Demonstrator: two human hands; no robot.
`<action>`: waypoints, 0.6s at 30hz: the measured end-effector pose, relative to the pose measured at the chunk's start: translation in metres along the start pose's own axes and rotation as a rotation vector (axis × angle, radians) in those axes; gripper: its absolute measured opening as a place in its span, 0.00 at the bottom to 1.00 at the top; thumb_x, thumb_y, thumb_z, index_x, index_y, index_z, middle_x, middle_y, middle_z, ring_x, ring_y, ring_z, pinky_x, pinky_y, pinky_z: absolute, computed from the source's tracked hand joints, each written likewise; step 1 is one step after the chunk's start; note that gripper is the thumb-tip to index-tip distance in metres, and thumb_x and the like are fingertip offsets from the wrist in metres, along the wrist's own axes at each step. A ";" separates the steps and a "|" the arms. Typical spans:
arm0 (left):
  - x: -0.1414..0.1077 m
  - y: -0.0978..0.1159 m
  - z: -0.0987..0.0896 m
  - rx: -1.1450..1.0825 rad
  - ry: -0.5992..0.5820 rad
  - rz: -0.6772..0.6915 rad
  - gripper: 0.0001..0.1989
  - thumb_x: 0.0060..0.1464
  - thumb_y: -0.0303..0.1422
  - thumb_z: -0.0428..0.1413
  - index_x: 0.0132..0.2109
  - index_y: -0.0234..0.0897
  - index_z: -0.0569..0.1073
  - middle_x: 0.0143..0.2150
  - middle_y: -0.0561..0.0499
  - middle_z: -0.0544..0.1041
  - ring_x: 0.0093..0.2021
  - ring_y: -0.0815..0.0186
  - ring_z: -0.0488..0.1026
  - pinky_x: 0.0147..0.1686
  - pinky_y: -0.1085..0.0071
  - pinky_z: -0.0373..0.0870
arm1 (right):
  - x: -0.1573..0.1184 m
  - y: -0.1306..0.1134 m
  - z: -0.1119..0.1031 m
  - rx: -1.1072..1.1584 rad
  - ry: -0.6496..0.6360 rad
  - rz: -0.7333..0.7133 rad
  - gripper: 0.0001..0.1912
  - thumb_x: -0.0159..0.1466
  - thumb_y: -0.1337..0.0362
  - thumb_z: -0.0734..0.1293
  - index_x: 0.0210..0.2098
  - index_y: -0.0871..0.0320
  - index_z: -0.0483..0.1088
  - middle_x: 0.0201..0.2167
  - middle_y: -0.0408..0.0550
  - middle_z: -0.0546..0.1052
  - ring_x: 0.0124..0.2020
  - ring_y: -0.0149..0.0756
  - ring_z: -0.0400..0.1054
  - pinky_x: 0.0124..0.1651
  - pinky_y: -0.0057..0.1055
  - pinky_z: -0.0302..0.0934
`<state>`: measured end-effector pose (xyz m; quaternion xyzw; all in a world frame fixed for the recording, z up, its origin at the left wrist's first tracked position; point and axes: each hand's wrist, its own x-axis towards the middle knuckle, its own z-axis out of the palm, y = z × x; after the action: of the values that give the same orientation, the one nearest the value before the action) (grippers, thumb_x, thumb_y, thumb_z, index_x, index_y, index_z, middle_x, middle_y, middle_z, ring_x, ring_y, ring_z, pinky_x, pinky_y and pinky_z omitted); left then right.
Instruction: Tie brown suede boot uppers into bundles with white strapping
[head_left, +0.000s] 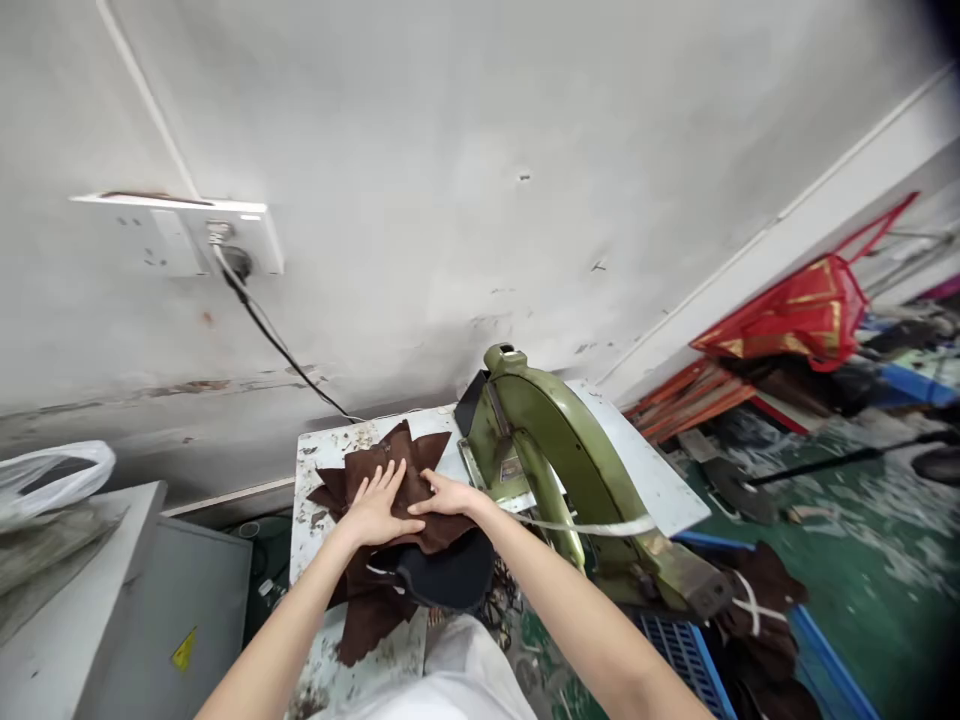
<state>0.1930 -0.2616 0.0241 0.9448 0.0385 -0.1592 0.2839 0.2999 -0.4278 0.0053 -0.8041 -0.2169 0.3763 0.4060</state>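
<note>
A stack of dark brown pieces with jagged edges (pixel 367 465), which look like leather or cloth, lies on the left part of a worn white tabletop (pixel 311 460). My left hand (pixel 377 508) lies flat on top of it, fingers spread. Beside it, my right hand (pixel 448 495) touches the same pieces from the right, its thumb and forefinger apart and its other fingers partly hidden. More brown pieces (pixel 375 620) hang toward me at the near edge. A rounded black thing (pixel 450 572) sits just below my hands, its kind unclear.
A green curved-arm machine (pixel 585 430) stands right of my hands. Below it, a blue plastic crate (pixel 825 650) holds tied brown bundles (pixel 761 610). At left is a grey cabinet (pixel 187 590). A cable (pixel 281 345) runs from the wall socket (pixel 176 240) down behind the table.
</note>
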 end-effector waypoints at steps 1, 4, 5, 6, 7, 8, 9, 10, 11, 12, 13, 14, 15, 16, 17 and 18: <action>0.005 -0.002 0.002 0.041 -0.047 -0.011 0.56 0.47 0.58 0.55 0.72 0.38 0.39 0.73 0.44 0.35 0.72 0.47 0.30 0.67 0.48 0.35 | -0.013 0.003 -0.008 0.021 0.001 0.015 0.46 0.48 0.52 0.77 0.61 0.61 0.62 0.47 0.57 0.76 0.49 0.49 0.70 0.53 0.43 0.63; 0.014 -0.011 -0.001 0.076 -0.134 -0.043 0.43 0.59 0.58 0.37 0.72 0.39 0.36 0.73 0.46 0.32 0.72 0.51 0.28 0.67 0.48 0.36 | -0.066 0.020 -0.014 0.140 0.053 0.026 0.41 0.57 0.44 0.70 0.64 0.55 0.58 0.45 0.53 0.76 0.46 0.44 0.71 0.48 0.39 0.65; 0.016 -0.013 -0.003 0.071 -0.155 -0.049 0.39 0.61 0.55 0.31 0.72 0.39 0.35 0.73 0.46 0.32 0.72 0.52 0.28 0.67 0.48 0.37 | -0.085 0.028 -0.007 0.192 0.098 0.004 0.39 0.56 0.44 0.70 0.62 0.54 0.60 0.46 0.52 0.76 0.46 0.43 0.71 0.47 0.37 0.65; 0.017 -0.015 -0.004 0.068 -0.172 -0.051 0.37 0.63 0.53 0.28 0.72 0.39 0.34 0.73 0.46 0.32 0.72 0.53 0.28 0.66 0.48 0.37 | -0.101 0.037 0.003 0.236 0.148 -0.027 0.38 0.54 0.47 0.73 0.59 0.55 0.63 0.45 0.51 0.76 0.45 0.43 0.71 0.45 0.35 0.65; 0.018 -0.017 -0.004 0.074 -0.182 -0.053 0.36 0.63 0.52 0.27 0.72 0.39 0.34 0.73 0.47 0.31 0.72 0.53 0.28 0.66 0.48 0.37 | -0.114 0.044 0.014 0.263 0.206 -0.044 0.35 0.52 0.51 0.75 0.55 0.56 0.67 0.43 0.50 0.77 0.43 0.42 0.71 0.43 0.34 0.65; 0.018 -0.018 -0.003 0.093 -0.183 -0.054 0.38 0.62 0.53 0.28 0.72 0.39 0.33 0.73 0.47 0.30 0.72 0.53 0.28 0.66 0.48 0.37 | -0.123 0.050 0.024 0.265 0.263 -0.036 0.29 0.50 0.56 0.76 0.50 0.58 0.71 0.39 0.48 0.78 0.39 0.42 0.72 0.41 0.33 0.65; 0.018 -0.018 0.000 0.122 -0.177 -0.054 0.40 0.61 0.55 0.31 0.72 0.38 0.32 0.73 0.46 0.29 0.72 0.52 0.27 0.66 0.48 0.36 | -0.128 0.054 0.031 0.240 0.312 -0.014 0.22 0.50 0.59 0.75 0.44 0.58 0.73 0.33 0.46 0.78 0.34 0.40 0.72 0.37 0.32 0.65; 0.018 -0.019 0.003 0.161 -0.170 -0.053 0.44 0.59 0.58 0.34 0.72 0.36 0.32 0.73 0.45 0.28 0.72 0.51 0.27 0.66 0.48 0.35 | -0.129 0.055 0.033 0.183 0.365 0.018 0.14 0.52 0.62 0.73 0.38 0.59 0.75 0.27 0.45 0.77 0.29 0.39 0.71 0.34 0.32 0.64; 0.018 -0.019 0.007 0.209 -0.166 -0.051 0.49 0.56 0.61 0.38 0.71 0.33 0.31 0.72 0.44 0.27 0.72 0.49 0.26 0.66 0.48 0.34 | -0.126 0.053 0.029 0.091 0.419 0.033 0.08 0.53 0.64 0.71 0.33 0.58 0.75 0.23 0.44 0.76 0.26 0.38 0.69 0.33 0.32 0.63; 0.018 -0.019 0.011 0.258 -0.165 -0.049 0.54 0.52 0.63 0.41 0.71 0.30 0.31 0.72 0.42 0.26 0.72 0.48 0.25 0.67 0.48 0.33 | -0.121 0.050 0.020 -0.016 0.473 0.019 0.04 0.55 0.66 0.68 0.30 0.58 0.75 0.22 0.44 0.75 0.26 0.38 0.69 0.34 0.32 0.62; 0.019 -0.019 0.014 0.305 -0.166 -0.051 0.58 0.50 0.64 0.42 0.71 0.26 0.31 0.72 0.40 0.25 0.71 0.47 0.25 0.67 0.48 0.33 | -0.116 0.047 0.007 -0.126 0.528 -0.031 0.06 0.55 0.69 0.66 0.29 0.57 0.76 0.23 0.44 0.75 0.28 0.39 0.70 0.36 0.32 0.61; 0.020 -0.019 0.017 0.347 -0.173 -0.060 0.60 0.48 0.65 0.43 0.70 0.23 0.31 0.71 0.39 0.25 0.71 0.46 0.25 0.67 0.48 0.32 | -0.110 0.044 -0.007 -0.229 0.556 -0.106 0.10 0.55 0.72 0.63 0.31 0.56 0.76 0.27 0.46 0.77 0.33 0.40 0.71 0.40 0.32 0.60; 0.021 -0.018 0.018 0.384 -0.182 -0.075 0.61 0.47 0.66 0.42 0.70 0.21 0.31 0.71 0.38 0.24 0.71 0.46 0.24 0.67 0.48 0.32 | -0.107 0.042 -0.019 -0.305 0.562 -0.164 0.13 0.55 0.74 0.62 0.32 0.56 0.76 0.30 0.46 0.78 0.36 0.40 0.71 0.42 0.32 0.59; 0.023 -0.018 0.019 0.413 -0.189 -0.093 0.62 0.47 0.67 0.42 0.70 0.20 0.31 0.71 0.38 0.23 0.71 0.46 0.24 0.67 0.48 0.32 | -0.106 0.041 -0.027 -0.353 0.564 -0.201 0.15 0.55 0.75 0.61 0.33 0.55 0.76 0.33 0.47 0.78 0.38 0.40 0.71 0.43 0.31 0.59; 0.025 -0.017 0.020 0.435 -0.197 -0.112 0.62 0.46 0.67 0.41 0.70 0.20 0.32 0.71 0.38 0.23 0.71 0.45 0.25 0.67 0.47 0.33 | -0.109 0.043 -0.030 -0.369 0.569 -0.211 0.15 0.56 0.75 0.61 0.35 0.55 0.76 0.34 0.47 0.78 0.38 0.40 0.71 0.43 0.31 0.58; 0.027 -0.016 0.019 0.451 -0.204 -0.124 0.63 0.46 0.68 0.41 0.70 0.20 0.31 0.71 0.37 0.23 0.71 0.45 0.25 0.67 0.47 0.34 | -0.115 0.047 -0.027 -0.355 0.602 -0.193 0.13 0.58 0.72 0.62 0.38 0.55 0.75 0.34 0.47 0.78 0.37 0.39 0.71 0.42 0.31 0.59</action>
<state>0.2110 -0.2595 -0.0084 0.9591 0.0310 -0.2753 0.0582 0.2511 -0.5434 0.0267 -0.9126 -0.2245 0.0390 0.3395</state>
